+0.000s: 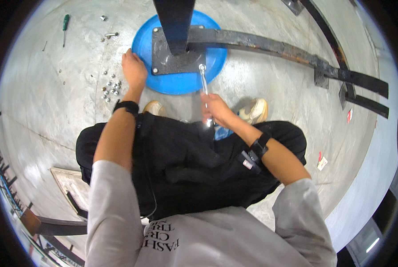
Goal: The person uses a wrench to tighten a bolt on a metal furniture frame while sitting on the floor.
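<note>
My right hand [214,108] is wrapped around the handle of a shiny metal wrench [204,81]. The wrench's far end sits on the near right corner bolt of a black square metal plate [176,64]. That plate lies on a round blue disc [174,85], with bolts at its other corners, and a dark upright post [174,24] rises from it. At the disc's left edge, my left hand [135,70] has its fingers curled on the rim; the thumb side is partly hidden.
Loose nuts [114,87] lie in a cluster on the grey floor at left. Beyond them are a bolt [111,34] and a green-handled screwdriver [65,29]. A long curved black metal bar [265,46] runs right from the post. A pale board [70,187] lies lower left.
</note>
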Demonstrator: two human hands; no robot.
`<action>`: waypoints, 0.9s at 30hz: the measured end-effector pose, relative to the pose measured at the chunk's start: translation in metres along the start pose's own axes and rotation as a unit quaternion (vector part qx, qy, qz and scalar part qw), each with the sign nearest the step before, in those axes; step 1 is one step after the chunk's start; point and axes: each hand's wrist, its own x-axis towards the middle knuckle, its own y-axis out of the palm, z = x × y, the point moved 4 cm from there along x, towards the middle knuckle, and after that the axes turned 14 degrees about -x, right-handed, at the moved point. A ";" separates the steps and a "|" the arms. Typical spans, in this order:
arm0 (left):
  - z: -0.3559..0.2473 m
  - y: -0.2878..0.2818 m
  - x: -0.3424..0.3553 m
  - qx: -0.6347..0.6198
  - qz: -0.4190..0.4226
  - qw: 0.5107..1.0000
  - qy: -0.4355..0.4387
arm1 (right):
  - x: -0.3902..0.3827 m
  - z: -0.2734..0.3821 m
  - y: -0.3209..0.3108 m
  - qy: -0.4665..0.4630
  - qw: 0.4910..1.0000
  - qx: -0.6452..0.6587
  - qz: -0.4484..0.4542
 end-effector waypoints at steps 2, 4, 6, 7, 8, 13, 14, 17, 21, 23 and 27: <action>0.003 0.002 -0.002 -0.010 -0.056 0.998 0.010 | -0.005 -0.004 0.003 -0.003 0.999 -0.035 -0.023; 0.007 -0.005 0.000 -0.011 -0.024 0.999 0.029 | -0.002 0.004 -0.009 -0.059 0.992 -0.114 0.004; 0.002 -0.007 0.003 0.002 -0.049 0.998 0.038 | -0.002 0.024 -0.038 -0.030 0.963 -0.268 0.013; 0.003 -0.006 0.003 0.002 -0.044 0.998 0.039 | -0.002 0.035 -0.052 0.000 0.914 -0.405 0.019; 0.003 -0.005 -0.002 0.001 -0.031 0.999 0.038 | 0.000 0.038 -0.062 0.004 0.913 -0.408 0.017; -0.006 -0.004 -0.005 0.030 -0.047 0.997 0.044 | -0.002 0.075 -0.084 0.017 0.845 -0.532 0.049; -0.005 -0.005 -0.005 0.039 -0.053 0.997 0.048 | -0.008 0.091 -0.084 -0.017 0.791 -0.612 -0.012; -0.006 -0.006 -0.005 0.054 -0.071 0.995 0.045 | 0.001 0.111 -0.091 -0.149 0.669 -0.728 -0.015; -0.003 -0.007 -0.004 0.052 -0.075 0.995 0.037 | -0.005 0.086 -0.089 -0.135 0.751 -0.638 -0.105; 0.000 -0.004 -0.005 0.046 -0.076 0.995 0.034 | -0.016 0.056 -0.076 -0.143 0.797 -0.571 -0.137; 0.002 -0.005 -0.002 0.042 -0.088 0.995 0.020 | -0.027 0.045 -0.060 -0.135 0.854 -0.468 -0.183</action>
